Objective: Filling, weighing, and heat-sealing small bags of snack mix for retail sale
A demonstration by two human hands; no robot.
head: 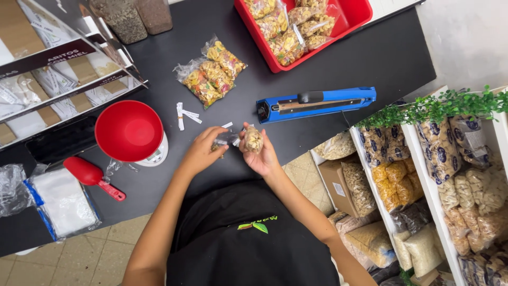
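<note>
My right hand is closed around the filled bottom of a small clear bag of mixed snacks, held just above the black counter. My left hand pinches the bag's twisted clear top from the left side. Both hands meet near the counter's front edge. A few small white paper strips lie on the counter just beyond my left hand.
Three filled snack bags lie mid-counter. A red tray of more bags stands at the back. A blue heat sealer lies to the right, a scale with a red bowl and a red scoop to the left. Shelves of bagged goods stand at right.
</note>
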